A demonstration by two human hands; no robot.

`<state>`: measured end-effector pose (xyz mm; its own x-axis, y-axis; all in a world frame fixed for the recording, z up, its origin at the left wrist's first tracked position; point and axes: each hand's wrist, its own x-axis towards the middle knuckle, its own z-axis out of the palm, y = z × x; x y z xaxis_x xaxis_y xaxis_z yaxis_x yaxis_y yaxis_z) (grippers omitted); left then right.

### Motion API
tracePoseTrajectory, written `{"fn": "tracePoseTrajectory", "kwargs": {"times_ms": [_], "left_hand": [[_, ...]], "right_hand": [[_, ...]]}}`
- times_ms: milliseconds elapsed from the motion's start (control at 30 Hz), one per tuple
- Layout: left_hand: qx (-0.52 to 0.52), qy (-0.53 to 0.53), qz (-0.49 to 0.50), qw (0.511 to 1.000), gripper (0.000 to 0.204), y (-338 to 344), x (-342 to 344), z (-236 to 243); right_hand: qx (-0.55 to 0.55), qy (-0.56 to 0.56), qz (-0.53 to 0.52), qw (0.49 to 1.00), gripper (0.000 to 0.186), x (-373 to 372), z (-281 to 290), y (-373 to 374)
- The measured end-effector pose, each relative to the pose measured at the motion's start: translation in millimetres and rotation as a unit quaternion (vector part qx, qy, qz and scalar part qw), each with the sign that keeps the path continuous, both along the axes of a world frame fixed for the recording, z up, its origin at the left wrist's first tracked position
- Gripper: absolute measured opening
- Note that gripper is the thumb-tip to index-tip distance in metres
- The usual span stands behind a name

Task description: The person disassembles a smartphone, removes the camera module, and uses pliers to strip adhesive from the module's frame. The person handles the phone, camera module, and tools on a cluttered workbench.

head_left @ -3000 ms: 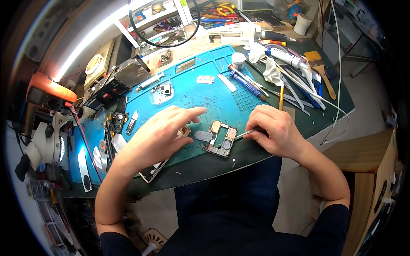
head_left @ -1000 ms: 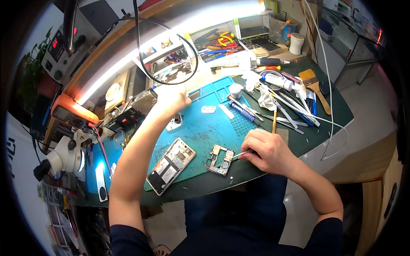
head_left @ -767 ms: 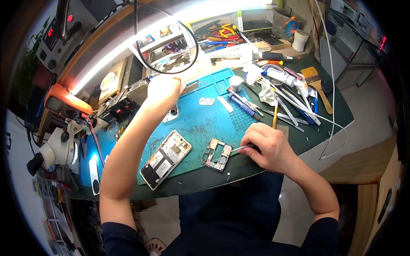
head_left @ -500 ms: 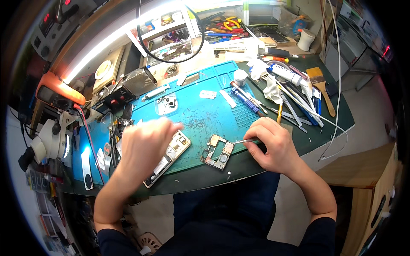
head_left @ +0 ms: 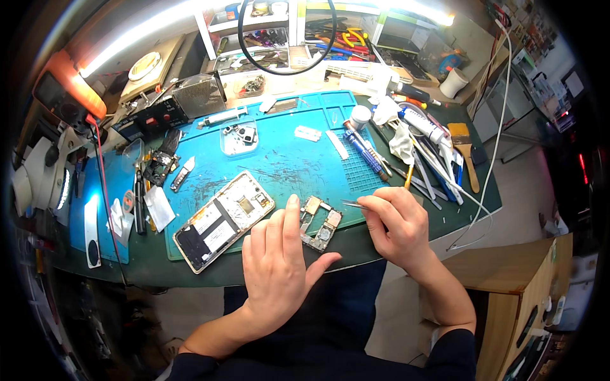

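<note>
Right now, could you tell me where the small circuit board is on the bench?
In the head view the circuit board lies at the blue mat's near edge, between the left hand and the right hand, right of the opened phone.

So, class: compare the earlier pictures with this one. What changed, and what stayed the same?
The left hand drew back from the far bench to the near edge, beside the circuit board. The right hand kept gripping the tweezers; the opened phone stayed put.
</note>
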<state>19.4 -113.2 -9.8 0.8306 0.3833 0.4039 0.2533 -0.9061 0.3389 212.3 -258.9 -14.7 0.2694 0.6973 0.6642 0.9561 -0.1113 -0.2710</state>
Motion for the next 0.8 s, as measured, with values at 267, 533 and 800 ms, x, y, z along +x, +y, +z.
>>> {"fn": "tracePoseTrajectory", "kwargs": {"times_ms": [267,533,800], "left_hand": [[-0.142,-0.023,-0.090,0.985,0.109,25,-5,8],[-0.165,-0.058,-0.095,0.980,0.108,30,-23,-9],[-0.162,-0.044,-0.073,0.983,0.102,29,-14,-1]], "right_hand": [[-0.015,-0.005,-0.025,1.000,0.026,1,-3,0],[-0.027,0.003,-0.032,0.999,0.028,-2,-1,2],[-0.043,0.025,-0.049,0.998,0.027,-3,1,5]]}}
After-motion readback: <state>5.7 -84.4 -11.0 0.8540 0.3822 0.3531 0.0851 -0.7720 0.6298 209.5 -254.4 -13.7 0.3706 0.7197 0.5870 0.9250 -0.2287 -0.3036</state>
